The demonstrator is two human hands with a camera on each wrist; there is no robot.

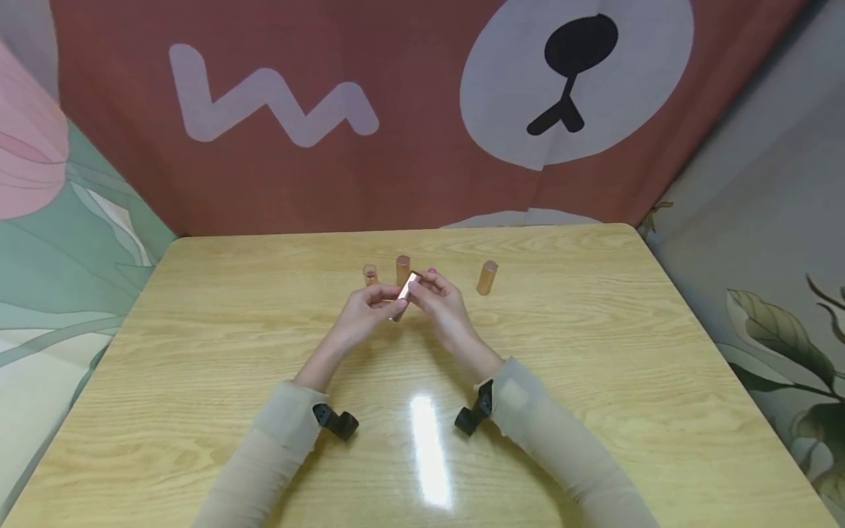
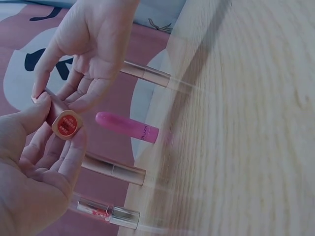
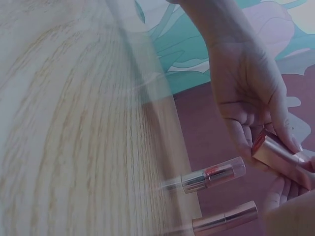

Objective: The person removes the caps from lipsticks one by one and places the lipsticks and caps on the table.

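A rose-gold lipstick tube [image 1: 408,287] is held between both hands above the table, tilted. My left hand [image 1: 356,315] pinches its lower end between thumb and fingers. At the upper end, my right hand [image 1: 444,308] grips it with thumb and fingertips. The left wrist view shows a red round label [image 2: 67,125] on the tube's base. Behind the hands stand a pink lipstick [image 2: 127,128], a second rose-gold lipstick [image 1: 403,269] and a clear-capped lipstick [image 3: 212,175] with red inside. Another rose-gold lipstick [image 1: 487,278] stands to the right of my right hand.
The wood-grain table [image 1: 198,352] reaches back to a reddish-brown cloth [image 1: 409,176] with a cartoon face. Patterned cloths hang at the left and right sides. Black wrist cameras sit on both sleeves. A bright light reflection [image 1: 430,451] lies on the near tabletop.
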